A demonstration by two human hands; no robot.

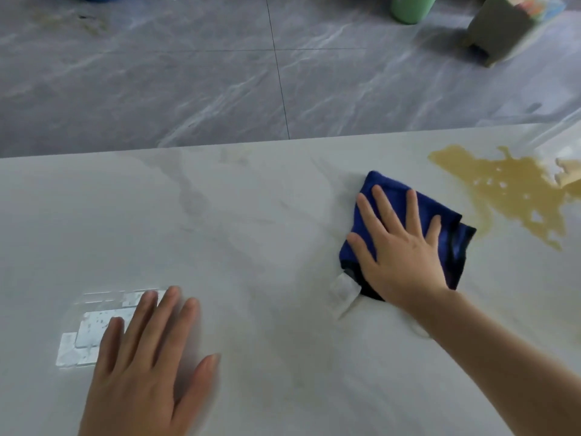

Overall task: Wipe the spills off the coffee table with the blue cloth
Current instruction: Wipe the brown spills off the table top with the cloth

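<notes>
Head view, looking down over the coffee table (pixel 251 215). Right hand (pixel 399 247) lies flat on the blue cloth (pixel 377 196), fingers spread and straight, palm pressing it to the tabletop. I judge the spread is there to load the whole folded pad evenly for a sweep. Cloth sits under that hand, just short of the spill (pixel 509 190), not yet touching it as far as I can tell. A white tag (pixel 344 289) sticks out from the cloth's near edge by the wrist.

Left hand (pixel 144 357) is open, fingers straight, resting on or just over bare tabletop well to the left of the cloth; blurred, so contact is uncertain. Likely a brace while the other arm reaches.

Count: one cloth, one brownish puddle off the right hand's far right, two hands. Beyond the table, on the floor: one green container (pixel 408 7), one grey-green box (pixel 506 26).

Wiping of the puddle looks still ahead.
</notes>
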